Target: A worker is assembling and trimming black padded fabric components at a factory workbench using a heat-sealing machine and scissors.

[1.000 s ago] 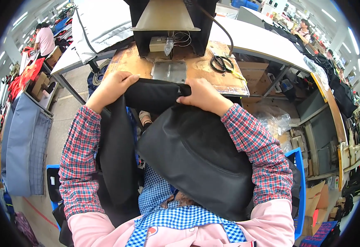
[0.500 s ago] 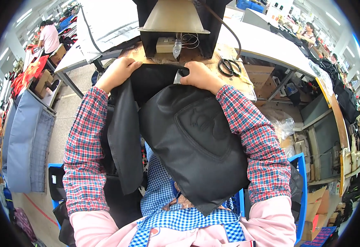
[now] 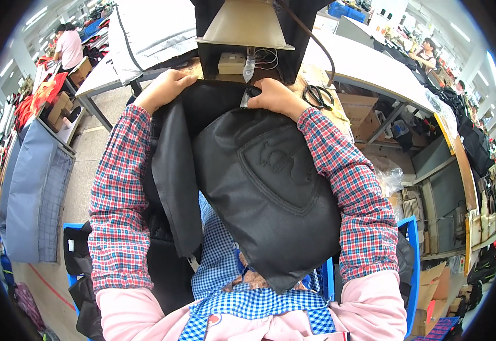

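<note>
Between my hands hangs a black leather-like sewn cover (image 3: 270,187), with a shield-shaped emblem pressed into its broad right part. A narrower black flap of it droops on the left. At the cover's upper left edge, my left hand (image 3: 167,90) is closed, thumb pointing inward. My right hand (image 3: 276,96) pinches the upper right edge, where a small pale grey patch shows beside the thumb. The lower part of the cover drapes toward my lap over a blue checked apron (image 3: 222,250). The undersides of both grips are hidden.
Just beyond my hands stands a black housing with a cone-shaped lamp shade (image 3: 245,25) and a bulb (image 3: 249,69). Black-handled scissors (image 3: 319,96) lie on the worn board to the right. Blue crate edges (image 3: 411,273) flank me. Other people work at far tables.
The cover has risen slightly and its emblem now shows more plainly. Both hands keep their hold on the upper edge, with the right hand a little higher.
</note>
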Demonstrator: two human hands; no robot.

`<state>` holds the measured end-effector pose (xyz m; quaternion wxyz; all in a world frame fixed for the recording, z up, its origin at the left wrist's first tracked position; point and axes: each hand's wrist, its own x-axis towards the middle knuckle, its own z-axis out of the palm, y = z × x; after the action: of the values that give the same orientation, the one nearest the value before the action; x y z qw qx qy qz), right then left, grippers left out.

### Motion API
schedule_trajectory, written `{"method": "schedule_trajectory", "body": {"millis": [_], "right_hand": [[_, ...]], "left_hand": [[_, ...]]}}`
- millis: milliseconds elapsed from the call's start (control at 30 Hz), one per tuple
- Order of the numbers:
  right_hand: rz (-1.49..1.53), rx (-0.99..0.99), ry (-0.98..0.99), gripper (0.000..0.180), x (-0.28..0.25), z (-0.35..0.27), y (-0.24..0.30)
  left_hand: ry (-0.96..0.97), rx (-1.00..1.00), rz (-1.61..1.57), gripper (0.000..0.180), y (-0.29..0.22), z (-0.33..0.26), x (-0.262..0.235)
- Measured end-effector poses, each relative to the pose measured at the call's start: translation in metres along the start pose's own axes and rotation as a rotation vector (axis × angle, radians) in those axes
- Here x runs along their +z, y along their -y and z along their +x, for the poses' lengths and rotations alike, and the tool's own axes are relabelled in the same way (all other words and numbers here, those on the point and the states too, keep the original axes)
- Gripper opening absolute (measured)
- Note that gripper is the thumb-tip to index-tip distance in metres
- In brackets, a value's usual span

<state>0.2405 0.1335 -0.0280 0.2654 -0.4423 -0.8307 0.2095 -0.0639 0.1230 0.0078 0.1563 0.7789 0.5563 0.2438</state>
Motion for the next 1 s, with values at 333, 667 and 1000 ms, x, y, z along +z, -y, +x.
{"method": "schedule_trajectory", "body": {"millis": [333,667,1000], "right_hand": [[-0.030,0.059,0.120,0.066,-0.014,-0.003,0.021],[0.103,0.048,0.026,0.057,-0.009,0.001,0.009],[0.048,0.133,-0.049,0.071,-0.008,0.006,-0.003]], "left_hand": [[0.047,-0.105,-0.125,0.046,-0.001,0.005,-0.006],[-0.003,-0.029,-0.095,0.050,0.003,0.015,-0.005],[-0.061,-0.019,-0.078,0.051,-0.007,0.019,-0.004]]}}
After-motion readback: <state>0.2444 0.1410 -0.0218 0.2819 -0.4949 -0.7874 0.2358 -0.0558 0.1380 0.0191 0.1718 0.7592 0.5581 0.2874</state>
